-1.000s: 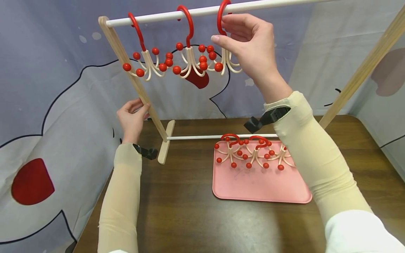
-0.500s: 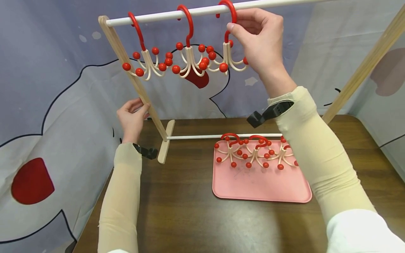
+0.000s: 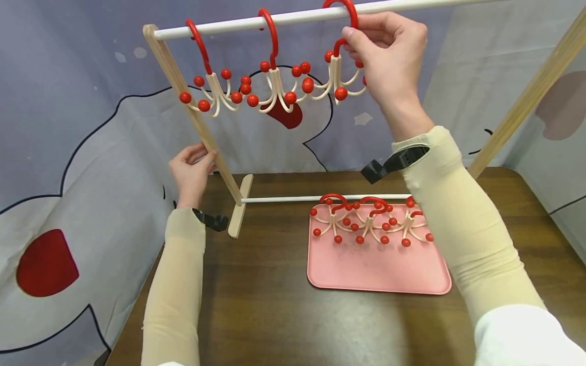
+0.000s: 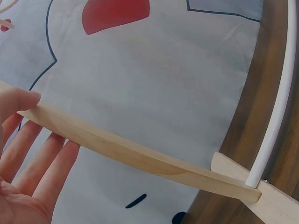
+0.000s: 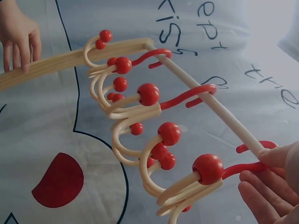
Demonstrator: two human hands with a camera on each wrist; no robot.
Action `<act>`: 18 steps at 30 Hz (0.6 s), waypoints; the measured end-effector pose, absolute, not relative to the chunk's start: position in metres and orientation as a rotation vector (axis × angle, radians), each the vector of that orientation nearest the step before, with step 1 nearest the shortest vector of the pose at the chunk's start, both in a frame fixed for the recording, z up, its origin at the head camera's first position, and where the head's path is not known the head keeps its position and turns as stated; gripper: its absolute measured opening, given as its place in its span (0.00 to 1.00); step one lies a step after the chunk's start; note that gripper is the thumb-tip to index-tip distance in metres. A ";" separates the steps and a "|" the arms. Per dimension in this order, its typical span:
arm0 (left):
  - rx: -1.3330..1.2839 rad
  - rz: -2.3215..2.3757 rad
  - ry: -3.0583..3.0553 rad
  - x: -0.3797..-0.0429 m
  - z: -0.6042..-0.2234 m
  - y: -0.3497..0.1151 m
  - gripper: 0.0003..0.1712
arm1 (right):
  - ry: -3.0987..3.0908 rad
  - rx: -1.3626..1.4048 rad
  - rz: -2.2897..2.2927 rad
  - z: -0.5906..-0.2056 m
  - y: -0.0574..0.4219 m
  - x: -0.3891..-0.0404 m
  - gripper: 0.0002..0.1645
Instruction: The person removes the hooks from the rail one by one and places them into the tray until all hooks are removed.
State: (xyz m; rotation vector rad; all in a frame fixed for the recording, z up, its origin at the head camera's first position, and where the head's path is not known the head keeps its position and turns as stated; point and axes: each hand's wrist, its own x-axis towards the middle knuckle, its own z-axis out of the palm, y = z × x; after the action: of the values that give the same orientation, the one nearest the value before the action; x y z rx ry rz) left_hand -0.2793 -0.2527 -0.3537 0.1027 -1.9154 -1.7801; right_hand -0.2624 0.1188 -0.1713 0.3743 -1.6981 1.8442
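Observation:
My right hand [image 3: 391,56] pinches the red hook of a multi-arm hanger [image 3: 335,76] between thumb and fingers; that hook lies over the white top rail [image 3: 302,17]. Further left on the rail hang a middle hanger [image 3: 274,84] and a left hanger [image 3: 212,89], each with cream arms tipped by red balls. In the right wrist view, all three hooks sit over the rail, and the held red hook [image 5: 245,169] runs into my fingers. My left hand [image 3: 192,165] holds the wooden upright [image 4: 117,143] of the rack, thumb on one side and fingers on the other.
A pink tray [image 3: 375,272] on the brown table [image 3: 274,315] carries several more such hangers [image 3: 366,223] at its back edge. Behind it runs the lower white bar [image 3: 279,199]. The right wooden upright [image 3: 526,96] and a patterned curtain [image 3: 114,178] bound the space.
My right hand has slid the hanger rightward along the top rail, widening its gap from the middle one. The middle hanger has turned slightly. My left hand stays at the upright.

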 end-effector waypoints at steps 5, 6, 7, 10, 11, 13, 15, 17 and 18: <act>0.092 -1.748 -1.918 -0.279 -0.355 -0.253 0.15 | -1.630 0.393 1.881 -0.171 0.132 -0.264 0.07; 0.093 -1.744 -1.919 -0.279 -0.355 -0.254 0.15 | -1.622 0.395 1.879 -0.171 0.135 -0.264 0.07; 0.096 -1.749 -1.918 -0.279 -0.355 -0.254 0.15 | -1.614 0.395 1.877 -0.171 0.137 -0.263 0.07; 0.106 -1.761 -1.919 -0.279 -0.355 -0.254 0.16 | -1.554 0.403 1.893 -0.170 0.145 -0.261 0.08; 0.109 -1.763 -1.919 -0.279 -0.355 -0.254 0.16 | -1.529 0.403 1.903 -0.170 0.147 -0.260 0.08; 0.112 -1.763 -1.920 -0.279 -0.355 -0.255 0.16 | -1.487 0.402 1.909 -0.169 0.151 -0.259 0.08; 0.112 -1.763 -1.919 -0.279 -0.355 -0.255 0.16 | -1.452 0.400 1.913 -0.168 0.154 -0.257 0.08; 0.108 -1.763 -1.917 -0.279 -0.355 -0.254 0.16 | -1.433 0.397 1.908 -0.168 0.157 -0.254 0.08; 0.107 -1.764 -1.916 -0.279 -0.355 -0.254 0.16 | -1.425 0.400 1.903 -0.168 0.159 -0.252 0.08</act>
State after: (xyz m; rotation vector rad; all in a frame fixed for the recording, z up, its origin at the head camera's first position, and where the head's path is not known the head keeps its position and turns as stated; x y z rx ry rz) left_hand -0.2788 -0.2541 -0.3551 0.1067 -1.9159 -1.7641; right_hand -0.2520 0.1588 -0.1679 0.3999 -1.4247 1.9030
